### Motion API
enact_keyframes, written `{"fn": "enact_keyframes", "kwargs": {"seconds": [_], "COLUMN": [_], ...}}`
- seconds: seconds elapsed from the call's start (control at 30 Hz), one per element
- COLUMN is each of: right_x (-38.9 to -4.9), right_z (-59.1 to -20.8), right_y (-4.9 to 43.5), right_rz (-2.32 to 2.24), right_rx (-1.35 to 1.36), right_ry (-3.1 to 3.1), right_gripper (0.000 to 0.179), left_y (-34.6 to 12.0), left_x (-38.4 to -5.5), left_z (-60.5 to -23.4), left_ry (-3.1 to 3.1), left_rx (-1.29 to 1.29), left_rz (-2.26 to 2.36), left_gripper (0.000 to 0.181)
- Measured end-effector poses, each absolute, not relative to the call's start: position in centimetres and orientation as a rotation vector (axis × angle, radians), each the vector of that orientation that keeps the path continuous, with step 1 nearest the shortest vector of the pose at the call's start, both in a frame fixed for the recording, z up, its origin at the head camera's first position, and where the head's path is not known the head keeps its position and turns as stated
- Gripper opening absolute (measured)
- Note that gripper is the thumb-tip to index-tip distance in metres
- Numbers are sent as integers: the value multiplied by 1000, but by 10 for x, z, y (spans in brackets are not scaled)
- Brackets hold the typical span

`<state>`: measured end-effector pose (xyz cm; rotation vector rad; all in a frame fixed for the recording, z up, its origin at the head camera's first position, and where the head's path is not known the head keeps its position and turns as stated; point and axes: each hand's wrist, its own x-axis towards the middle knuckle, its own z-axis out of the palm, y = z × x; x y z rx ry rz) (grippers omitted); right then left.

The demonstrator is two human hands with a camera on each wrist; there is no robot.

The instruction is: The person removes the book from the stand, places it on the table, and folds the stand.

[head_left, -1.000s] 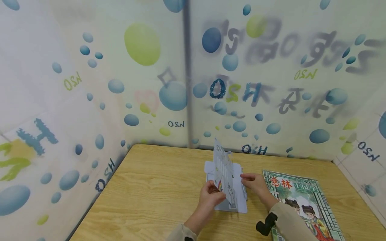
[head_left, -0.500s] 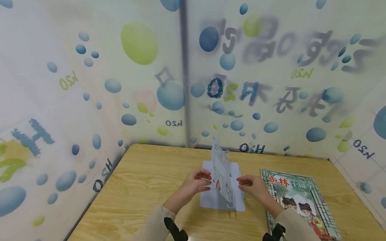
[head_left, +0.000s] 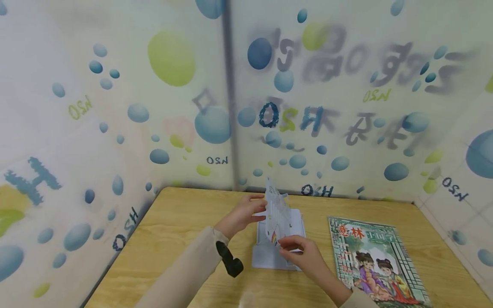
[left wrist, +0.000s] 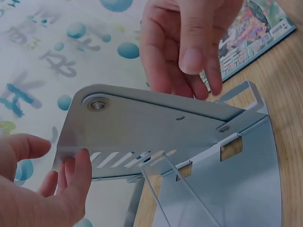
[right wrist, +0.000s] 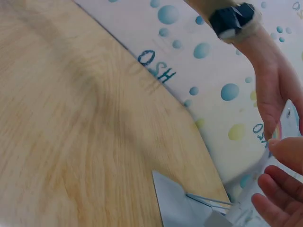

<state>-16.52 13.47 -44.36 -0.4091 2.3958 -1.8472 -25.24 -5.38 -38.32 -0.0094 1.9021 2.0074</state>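
Note:
A white metal book stand [head_left: 277,214] stands on the table, its slotted panel [left wrist: 156,123] raised from the flat base [head_left: 267,256] and braced by thin wire legs [left wrist: 182,189]. A small rainbow print shows on the panel's front. My left hand [head_left: 243,214] is at the panel's left side; its fingertips meet the panel's edge in the left wrist view, the thumb apart from it. At the panel's near edge is my right hand [head_left: 304,252], fingers by the rainbow, thumb and fingers spread. Whether the right fingertips press the panel is hard to tell.
A magazine [head_left: 377,261] with two drawn figures on its cover lies on the wooden table [head_left: 192,214] to the right. A wall [head_left: 181,111] printed with blue and green bubbles rises behind the table. Black straps [head_left: 229,259] sit on the wrists.
My left hand let go of the panel's near edge and moved to its far left side. My right hand came from the right side to the near edge. The stand's base has turned.

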Motion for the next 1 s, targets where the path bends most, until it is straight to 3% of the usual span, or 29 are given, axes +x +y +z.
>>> {"fn": "enact_keyframes", "kwargs": {"seconds": [0.4, 1.0], "right_x": [-161, -162], "right_z": [-451, -452], "right_y": [118, 130], "right_rz": [-2097, -2221], "right_rx": [-288, 5], "right_ry": [2342, 2425], "right_gripper": [25, 31], "left_y": [-42, -5], "left_x": [-254, -254], "left_z": [-384, -370], "left_ry": [1908, 1855], "left_rx": [-93, -37], "left_rz": [2089, 2118], "left_gripper": [44, 41]}}
